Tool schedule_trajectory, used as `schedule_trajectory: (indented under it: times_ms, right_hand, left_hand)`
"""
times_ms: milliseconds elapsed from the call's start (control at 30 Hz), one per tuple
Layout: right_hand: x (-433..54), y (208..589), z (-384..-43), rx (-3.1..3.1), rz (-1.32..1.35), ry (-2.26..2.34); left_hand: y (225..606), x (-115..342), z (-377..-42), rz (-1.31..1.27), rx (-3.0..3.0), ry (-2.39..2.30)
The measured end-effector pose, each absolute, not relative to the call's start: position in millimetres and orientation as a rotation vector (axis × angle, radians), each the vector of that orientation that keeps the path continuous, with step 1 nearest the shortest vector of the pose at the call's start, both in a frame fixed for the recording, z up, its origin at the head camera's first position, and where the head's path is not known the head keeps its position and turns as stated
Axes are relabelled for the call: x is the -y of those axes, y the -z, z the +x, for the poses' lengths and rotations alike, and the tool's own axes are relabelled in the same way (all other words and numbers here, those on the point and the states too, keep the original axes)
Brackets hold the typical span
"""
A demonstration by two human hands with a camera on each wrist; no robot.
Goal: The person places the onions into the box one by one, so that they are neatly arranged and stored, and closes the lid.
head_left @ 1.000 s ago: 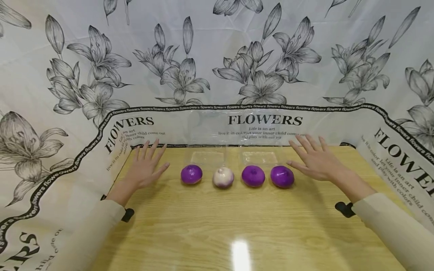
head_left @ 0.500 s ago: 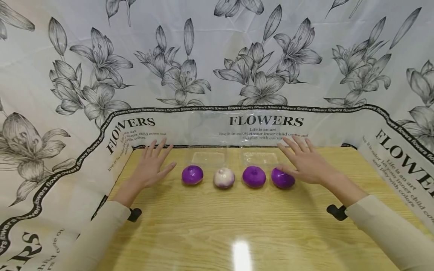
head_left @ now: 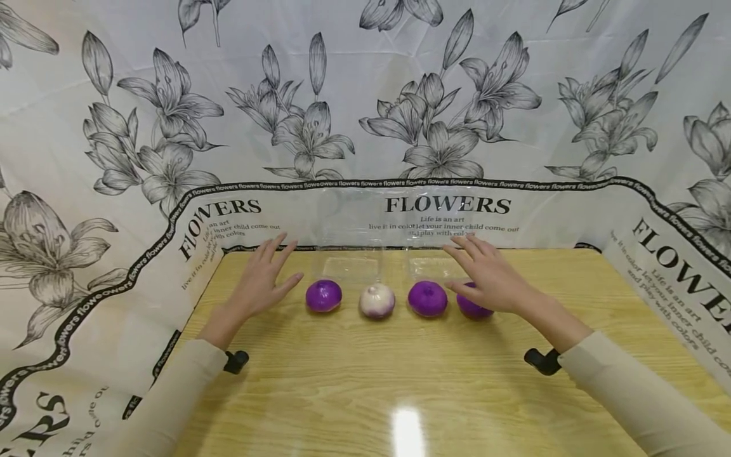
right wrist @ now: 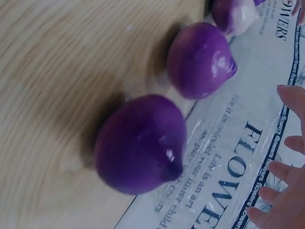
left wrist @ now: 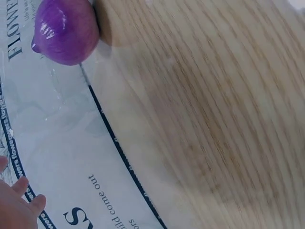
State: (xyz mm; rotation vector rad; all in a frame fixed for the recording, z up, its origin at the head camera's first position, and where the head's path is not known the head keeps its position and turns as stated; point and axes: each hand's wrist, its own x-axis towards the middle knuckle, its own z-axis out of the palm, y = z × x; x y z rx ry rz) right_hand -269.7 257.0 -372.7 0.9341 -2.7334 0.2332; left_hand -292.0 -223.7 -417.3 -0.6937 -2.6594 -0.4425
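Your right hand (head_left: 493, 279) hovering near rightmost purple onion (head_left: 473, 310), left hand (head_left: 259, 285) near leftmost purple onion (head_left: 323, 296); fingers spreading apart, gripping nothing. Both sitting on table (head_left: 365, 374), likely firm, slick, fairly light; you're best cupping widest sides.

Before you, four round bulbs line up across the wooden worktop (head_left: 320, 381): a purple bulb (head_left: 323, 296) leftmost, then a whitish bulb (head_left: 377, 301), another purple one (head_left: 427, 299), and a last purple one (head_left: 473, 311). Your right hand (head_left: 491, 279) partly covers that last one, fingers extended; whether it touches, you can't tell. Your left hand (head_left: 259, 282) spreads beside the leftmost bulb, apart from it. Behind the row sit two clear plastic containers (head_left: 349, 270), backed by flower-printed cloth (head_left: 365, 108).
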Motion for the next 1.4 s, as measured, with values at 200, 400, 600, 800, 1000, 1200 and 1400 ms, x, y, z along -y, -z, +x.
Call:
schedule_trajectory:
  times_ms: [200, 400, 600, 800, 1000, 1200, 1400]
  right_hand:
    - [-243.6, 371.8, -268.4, 2.768, 0.900, -0.430]
    - [-232.5, 374.1, -270.6, 2.765, 0.875, -0.527]
    - [-226.3, 378.6, -273.3, 2.778, 0.850, -0.623]
    - [-217.9, 382.9, -276.4, 2.796, 0.858, -0.698]
    - [-204.5, 383.0, -276.5, 2.790, 0.897, -0.753]
    - [-192.3, 388.9, -278.2, 2.809, 0.914, -0.798]
    - [-180.2, 392.5, -279.0, 2.822, 0.892, -0.805]
  left_hand:
    - [420.4, 217.4, -294.0, -0.684, 2.594, 0.577]
    - [420.8, 212.3, -294.0, -0.639, 2.599, 0.688]
    - [420.5, 205.2, -293.7, -0.627, 2.563, 0.854]
    - [421.7, 198.3, -295.2, -0.610, 2.530, 0.987]
    - [421.5, 190.6, -296.2, -0.571, 2.546, 1.098]
    - [424.4, 184.3, -295.5, -0.530, 2.556, 1.207]
    - [425.1, 178.3, -297.4, -0.482, 2.545, 1.306]
